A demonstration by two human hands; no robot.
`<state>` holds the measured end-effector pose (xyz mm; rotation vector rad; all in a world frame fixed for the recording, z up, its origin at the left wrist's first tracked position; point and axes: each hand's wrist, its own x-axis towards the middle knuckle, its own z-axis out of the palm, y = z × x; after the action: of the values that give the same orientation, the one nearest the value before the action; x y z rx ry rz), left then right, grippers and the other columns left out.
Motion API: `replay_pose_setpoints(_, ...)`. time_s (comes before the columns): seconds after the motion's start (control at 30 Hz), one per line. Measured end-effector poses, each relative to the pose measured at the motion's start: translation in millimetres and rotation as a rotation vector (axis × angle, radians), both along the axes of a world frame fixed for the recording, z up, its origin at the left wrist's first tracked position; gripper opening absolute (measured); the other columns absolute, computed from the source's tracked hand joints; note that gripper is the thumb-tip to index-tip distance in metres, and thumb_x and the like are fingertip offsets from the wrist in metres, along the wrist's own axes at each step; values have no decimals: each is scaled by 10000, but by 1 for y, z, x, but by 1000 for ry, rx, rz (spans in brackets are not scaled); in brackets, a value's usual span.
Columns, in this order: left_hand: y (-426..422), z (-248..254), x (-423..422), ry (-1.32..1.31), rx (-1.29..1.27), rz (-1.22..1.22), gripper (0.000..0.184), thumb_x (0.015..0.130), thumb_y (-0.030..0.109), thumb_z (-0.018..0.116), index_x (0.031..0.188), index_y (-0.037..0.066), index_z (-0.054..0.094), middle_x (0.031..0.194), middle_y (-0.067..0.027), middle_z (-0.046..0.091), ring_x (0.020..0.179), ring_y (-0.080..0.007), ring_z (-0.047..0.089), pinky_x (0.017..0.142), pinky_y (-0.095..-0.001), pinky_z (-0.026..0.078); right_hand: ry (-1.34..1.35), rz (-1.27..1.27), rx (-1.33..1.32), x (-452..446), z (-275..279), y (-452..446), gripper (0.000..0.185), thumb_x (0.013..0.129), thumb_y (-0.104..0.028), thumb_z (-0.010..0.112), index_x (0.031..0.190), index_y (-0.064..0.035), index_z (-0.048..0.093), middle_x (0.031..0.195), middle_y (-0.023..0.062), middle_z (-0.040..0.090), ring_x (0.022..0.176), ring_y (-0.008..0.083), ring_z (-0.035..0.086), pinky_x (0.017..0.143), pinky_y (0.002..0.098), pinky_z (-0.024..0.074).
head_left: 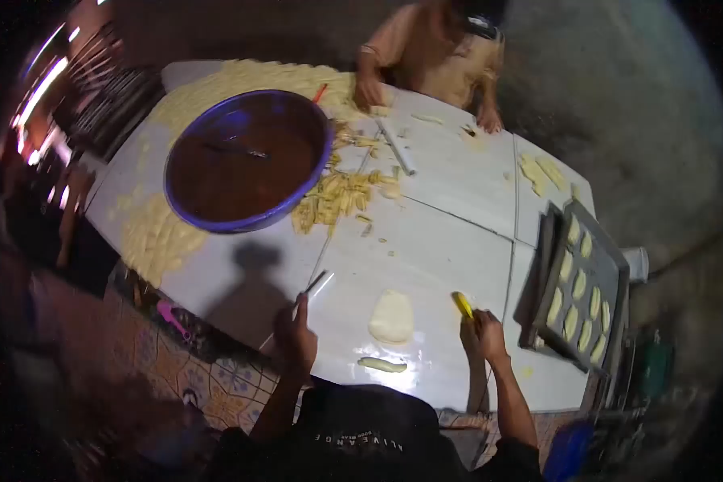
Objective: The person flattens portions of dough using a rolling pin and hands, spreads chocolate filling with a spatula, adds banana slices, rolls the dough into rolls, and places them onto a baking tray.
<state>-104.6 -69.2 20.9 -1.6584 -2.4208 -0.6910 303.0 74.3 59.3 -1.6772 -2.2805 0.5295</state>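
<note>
Between my two hands a flat oval of pale dough (392,316) lies on the white table. Just below it, near the front edge, is a narrow rolled piece of dough (382,365). My left hand (300,341) is closed at the near end of a pale rolling pin (320,283), which rests at a slant left of the dough. My right hand (488,329) grips a yellow-handled tool (463,304) above the table, right of the flat dough; its far details are too small to tell.
A blue-rimmed basin (327,153) of brown filling stands at the back left, with yellow pieces (337,195) beside it. Many dough pieces (157,241) cover the left side. Trays (616,265) of rolled dough sit at right. A co-worker (442,60) stands across the table.
</note>
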Motion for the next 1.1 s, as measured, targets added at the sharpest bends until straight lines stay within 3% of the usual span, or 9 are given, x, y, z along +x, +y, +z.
replay_pose_setpoints(0.13, -40, -46, -11, -41, 44, 196, 746, 758, -87, 621, 1460, 143, 517, 1225, -200, 579, 1117, -403, 546, 987, -526, 408, 393, 34, -180, -61, 7, 35, 202, 1035, -121, 523, 1112, 49, 600, 748, 67, 602, 558, 92, 553, 508, 285, 458)
replay_pose_setpoints(0.33, -31, -7, -6, -41, 68, 291, 697, 766, -45, 622, 1429, 160, 565, 1219, -202, 564, 1139, -399, 535, 993, -553, 384, 303, 363, -198, -301, 147, 79, 323, 984, -84, 533, 1284, 35, 528, 812, 251, 692, 763, 387, 708, 671, 448, 521)
replay_pose_setpoints(0.4, -30, -13, -8, -77, 126, 291, 683, 759, -44, 617, 1412, 159, 591, 1217, -195, 563, 1142, -401, 533, 990, -552, 383, 341, 518, -48, -362, 128, 103, 317, 872, -32, 584, 1181, 43, 597, 896, 316, 669, 864, 469, 675, 735, 507, 509)
replay_pose_setpoints(0.43, -31, -18, -9, -95, 153, 292, 677, 756, -43, 614, 1403, 159, 604, 1216, -191, 563, 1143, -402, 532, 988, -551, 383, 259, 688, -109, -388, 100, 125, 298, 843, -39, 599, 1125, 54, 619, 935, 315, 671, 900, 470, 673, 777, 514, 516)
replay_pose_setpoints(0.47, -30, -23, -10, -149, 138, 311, 612, 757, -27, 604, 1339, 152, 668, 1205, -185, 572, 1135, -393, 545, 967, -548, 393, 228, 746, -89, -411, 112, 116, 278, 896, -14, 557, 1156, 72, 609, 819, 204, 714, 776, 297, 721, 719, 400, 547)
replay_pose_setpoints(0.67, -24, -24, -12, -139, 245, 348, 520, 761, 16, 581, 1240, 152, 729, 1150, -157, 591, 1077, -361, 569, 945, -539, 411, -269, 983, 317, -500, 147, 161, 284, 833, -118, 628, 1091, -20, 695, 993, 233, 720, 938, 439, 697, 832, 513, 575)
replay_pose_setpoints(0.77, -28, -10, -15, -318, 137, 363, 521, 773, 75, 593, 1274, 168, 696, 1151, -147, 592, 1103, -356, 565, 962, -539, 389, -708, 1159, 97, -532, 126, 195, 282, 829, -127, 615, 1086, -55, 708, 1028, 213, 723, 935, 360, 715, 735, 453, 578)
replay_pose_setpoints(0.97, -21, -6, -13, -618, 88, 465, 500, 835, 104, 571, 1323, 179, 653, 1178, -159, 588, 1128, -355, 562, 977, -546, 378, -226, 1546, -207, -542, 105, 223, 147, 762, -155, 672, 786, -16, 631, 593, 88, 617, 531, 239, 541, 483, 444, 442)
replay_pose_setpoints(1.1, -18, -5, -10, -522, 257, 419, 447, 871, 96, 562, 1301, 146, 670, 1181, -166, 613, 1083, -372, 590, 946, -536, 413, -387, 1486, -365, -512, 168, 216, 376, 819, -91, 647, 1186, -32, 707, 978, 227, 732, 794, 358, 667, 740, 450, 523)
